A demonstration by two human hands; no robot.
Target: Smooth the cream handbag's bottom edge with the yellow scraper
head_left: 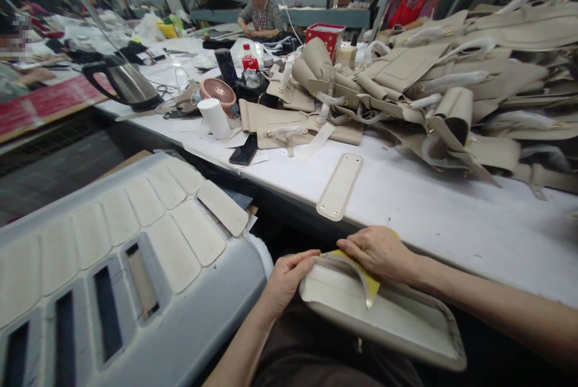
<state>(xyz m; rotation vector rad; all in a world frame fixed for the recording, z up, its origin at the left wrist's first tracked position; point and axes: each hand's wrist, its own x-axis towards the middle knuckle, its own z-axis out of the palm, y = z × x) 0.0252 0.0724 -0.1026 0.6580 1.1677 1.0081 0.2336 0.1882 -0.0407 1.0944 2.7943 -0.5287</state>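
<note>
A beige handbag [383, 321] lies across my lap, its long white inner face turned up. At its near-left end, my left hand [289, 278] is closed, thumb and fingers pinching the upper corner. My right hand [379, 251] is closed around a curled strip [371, 283], yellow on one side and pale on the other. That strip arches over the bag's upper edge, with its loose tip hanging over the white face. Whether the rest of the strip is attached to the bag is hidden by my fingers. Beyond the hands, a flat beige panel [341, 187] with metal studs lies on the table.
Left of me is a grey board [217, 309] bearing several cream panels [174, 251] and slots. Beige bag parts [451, 86] are heaped at right. A phone [244, 150], white roll [214, 118], pink fan [218, 93] and kettle [129, 81] stand farther back. Other people sit beyond.
</note>
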